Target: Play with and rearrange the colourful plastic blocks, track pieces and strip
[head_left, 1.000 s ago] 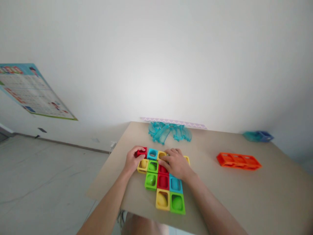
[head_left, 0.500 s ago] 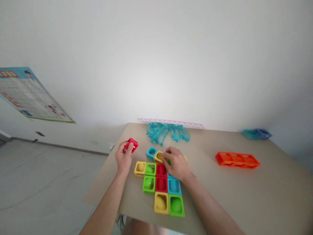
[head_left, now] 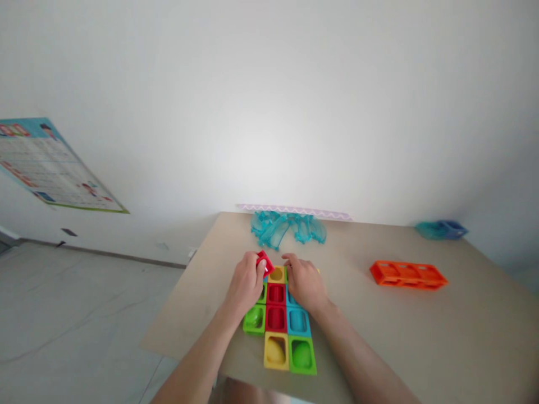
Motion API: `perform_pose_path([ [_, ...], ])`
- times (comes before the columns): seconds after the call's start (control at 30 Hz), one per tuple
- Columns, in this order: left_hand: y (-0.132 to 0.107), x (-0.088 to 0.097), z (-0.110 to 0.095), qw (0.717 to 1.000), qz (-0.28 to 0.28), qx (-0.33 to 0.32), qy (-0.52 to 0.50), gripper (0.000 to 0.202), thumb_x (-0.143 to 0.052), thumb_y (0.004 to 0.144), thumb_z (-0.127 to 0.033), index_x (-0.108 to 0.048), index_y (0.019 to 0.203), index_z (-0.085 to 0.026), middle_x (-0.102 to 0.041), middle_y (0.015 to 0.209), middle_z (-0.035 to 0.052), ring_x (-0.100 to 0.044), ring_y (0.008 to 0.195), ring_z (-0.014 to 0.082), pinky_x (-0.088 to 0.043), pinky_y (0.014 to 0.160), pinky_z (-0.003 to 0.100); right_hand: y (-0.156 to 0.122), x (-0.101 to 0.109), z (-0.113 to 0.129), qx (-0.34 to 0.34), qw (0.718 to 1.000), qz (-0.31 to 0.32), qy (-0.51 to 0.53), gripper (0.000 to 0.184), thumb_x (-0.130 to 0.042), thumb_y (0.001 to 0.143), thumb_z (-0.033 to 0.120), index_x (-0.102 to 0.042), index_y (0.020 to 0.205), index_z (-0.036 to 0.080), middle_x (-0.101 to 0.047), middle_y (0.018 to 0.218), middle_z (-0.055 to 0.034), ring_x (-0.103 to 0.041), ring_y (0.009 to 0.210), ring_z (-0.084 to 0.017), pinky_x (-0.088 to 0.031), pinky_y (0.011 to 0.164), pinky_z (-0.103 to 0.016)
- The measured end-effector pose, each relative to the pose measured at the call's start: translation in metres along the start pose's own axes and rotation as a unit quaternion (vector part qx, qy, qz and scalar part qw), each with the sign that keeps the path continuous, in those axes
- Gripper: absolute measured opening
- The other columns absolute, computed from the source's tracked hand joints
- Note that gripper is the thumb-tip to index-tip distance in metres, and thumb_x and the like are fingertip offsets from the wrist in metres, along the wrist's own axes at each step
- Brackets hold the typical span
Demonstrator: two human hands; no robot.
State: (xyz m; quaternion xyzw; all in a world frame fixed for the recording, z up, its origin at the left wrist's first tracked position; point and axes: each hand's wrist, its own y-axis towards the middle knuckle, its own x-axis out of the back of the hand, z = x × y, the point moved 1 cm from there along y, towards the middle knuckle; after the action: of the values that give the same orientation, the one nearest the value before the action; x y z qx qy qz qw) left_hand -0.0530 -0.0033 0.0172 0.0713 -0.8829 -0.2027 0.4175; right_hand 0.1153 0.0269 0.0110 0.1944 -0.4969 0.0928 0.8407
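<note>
A cluster of coloured square blocks (head_left: pixel 282 331) lies flat on the tan table (head_left: pixel 379 331), in red, green, yellow and blue. My left hand (head_left: pixel 246 285) holds a loose red block (head_left: pixel 265 262) in its fingertips, tilted above the far left part of the cluster. It covers the blocks beneath it. My right hand (head_left: pixel 304 283) rests on the far right part of the cluster beside a yellow block (head_left: pixel 277 274), fingers curled down on the pieces there.
A pile of clear teal curved pieces (head_left: pixel 286 229) lies at the table's far edge against the wall. An orange tray-like piece (head_left: pixel 407 275) sits at the right, with blue and teal pieces (head_left: pixel 442 229) in the far right corner. The table's left edge drops to the floor.
My left hand lifted the red block off the cluster's far left corner, carried it out left, then brought it back over the cluster. My right hand stayed on the blocks.
</note>
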Motion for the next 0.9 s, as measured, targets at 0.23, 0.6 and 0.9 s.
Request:
perform_pose_path([
  [0.23,0.002,-0.002,0.005,0.997,-0.06,0.031,0.041,0.021,-0.032,0.099,-0.03,-0.047,0.087,-0.022,-0.054,0.083,0.0059,-0.055,0.078,0.0219,-0.043,0.072,0.034,0.0,0.004,0.004,-0.005,1.0,0.006,-0.028,0.022,-0.039,0.095,0.018,-0.06,0.099,0.02,-0.072,0.09,-0.007,-0.065,0.081,-0.022,-0.039,0.077,-0.032],
  [0.6,-0.005,0.009,-0.002,0.986,0.055,-0.048,-0.15,0.019,-0.035,0.098,-0.031,-0.051,0.102,-0.022,-0.06,0.111,0.0089,-0.057,0.105,0.0209,-0.042,0.093,0.035,0.005,0.008,0.003,0.001,1.0,-0.003,0.026,0.016,-0.052,0.09,0.023,-0.062,0.077,0.021,-0.07,0.084,-0.0028,-0.063,0.078,-0.017,-0.038,0.072,-0.027],
  [0.9,-0.004,0.005,-0.001,0.994,0.065,-0.052,-0.074,0.022,-0.031,0.099,-0.029,-0.051,0.104,-0.021,-0.06,0.101,0.0093,-0.055,0.098,0.0229,-0.042,0.09,0.039,0.004,0.004,0.005,-0.012,1.0,-0.01,-0.014,0.017,-0.048,0.091,0.021,-0.059,0.078,0.02,-0.067,0.083,-0.0059,-0.061,0.077,-0.019,-0.037,0.073,-0.029],
])
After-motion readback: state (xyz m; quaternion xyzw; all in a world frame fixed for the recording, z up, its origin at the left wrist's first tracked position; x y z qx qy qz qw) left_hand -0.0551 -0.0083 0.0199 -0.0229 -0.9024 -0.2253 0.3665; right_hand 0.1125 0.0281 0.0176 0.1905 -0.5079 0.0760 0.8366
